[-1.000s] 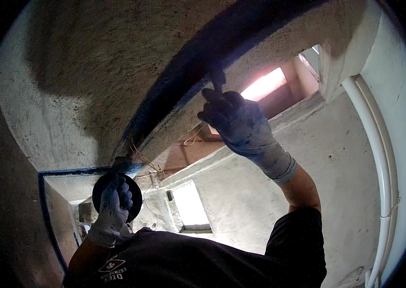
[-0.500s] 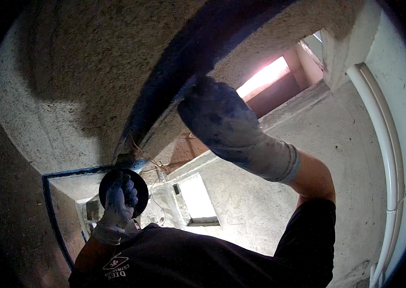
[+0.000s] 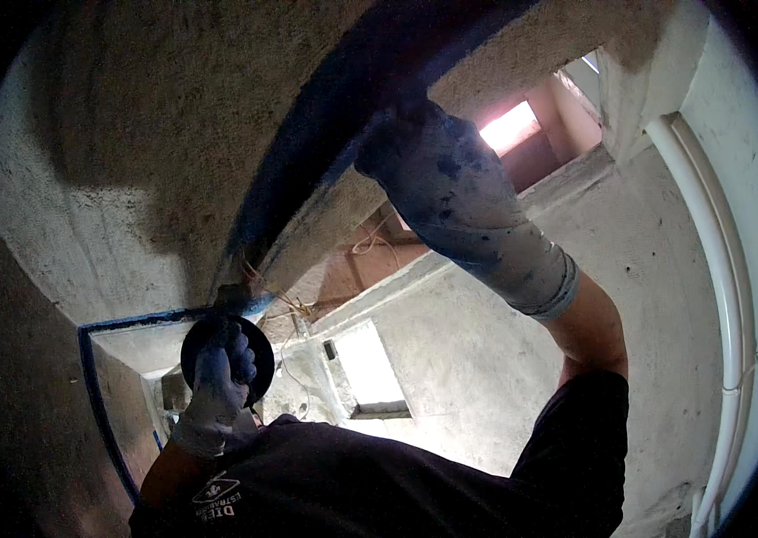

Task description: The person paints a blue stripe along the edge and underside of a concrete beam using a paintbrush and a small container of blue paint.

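Note:
My left hand (image 3: 220, 386), in a pale glove stained blue, grips a black round container (image 3: 262, 348) low on the left. Its fingers are curled against the container, and the inside is hidden. My right hand (image 3: 442, 170) is raised at upper centre in a grey glove with blue stains. Its closed fingers meet the edge of a broad dark blue band of paint (image 3: 307, 134) on the rough plaster. Darkness hides the fingertips, so I cannot make out what they hold.
Thin loose wires (image 3: 294, 307) hang just above the container. A narrow blue line (image 3: 96, 381) runs along the wall at left. White pipes (image 3: 724, 296) run down the right side. A bright window (image 3: 370, 368) and a recessed opening (image 3: 567, 134) lie beyond my arms.
My right hand has moved up and slightly right along the blue band, with its forearm more extended. My left hand and the container have shifted very slightly left.

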`<state>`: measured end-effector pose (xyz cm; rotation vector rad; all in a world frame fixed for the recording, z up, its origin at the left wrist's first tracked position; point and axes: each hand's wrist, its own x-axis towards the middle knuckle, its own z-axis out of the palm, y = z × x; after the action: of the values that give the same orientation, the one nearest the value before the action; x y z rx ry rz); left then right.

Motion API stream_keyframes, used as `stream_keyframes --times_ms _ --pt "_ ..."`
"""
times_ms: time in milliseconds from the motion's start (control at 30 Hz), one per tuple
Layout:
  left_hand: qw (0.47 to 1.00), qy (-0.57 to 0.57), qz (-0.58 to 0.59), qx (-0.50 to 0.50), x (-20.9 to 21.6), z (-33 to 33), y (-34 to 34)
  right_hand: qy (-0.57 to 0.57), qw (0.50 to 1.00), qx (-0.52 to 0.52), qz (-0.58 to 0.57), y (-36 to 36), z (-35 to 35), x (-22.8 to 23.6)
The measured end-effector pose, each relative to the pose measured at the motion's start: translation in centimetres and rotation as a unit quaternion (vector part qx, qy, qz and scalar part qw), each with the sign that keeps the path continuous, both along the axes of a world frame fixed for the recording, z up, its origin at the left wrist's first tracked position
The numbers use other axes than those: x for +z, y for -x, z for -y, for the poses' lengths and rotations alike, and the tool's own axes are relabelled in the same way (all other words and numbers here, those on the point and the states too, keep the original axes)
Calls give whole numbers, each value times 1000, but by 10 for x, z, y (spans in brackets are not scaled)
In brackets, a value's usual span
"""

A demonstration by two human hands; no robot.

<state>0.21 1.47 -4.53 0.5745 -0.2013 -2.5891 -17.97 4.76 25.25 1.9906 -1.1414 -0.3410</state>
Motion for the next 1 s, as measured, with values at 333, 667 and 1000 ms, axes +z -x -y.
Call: stream_keyframes --times_ms 333,667,1000 --pt "1000 1 10 -1 9 0 -7 52 998 17 44 14 6 -7" --pt "999 -7 41 -28 9 -10 -1 305 907 51 287 47 25 -47" --pt "999 52 -17 -8 30 -9 -15 30 462 65 884 11 -53 -165"
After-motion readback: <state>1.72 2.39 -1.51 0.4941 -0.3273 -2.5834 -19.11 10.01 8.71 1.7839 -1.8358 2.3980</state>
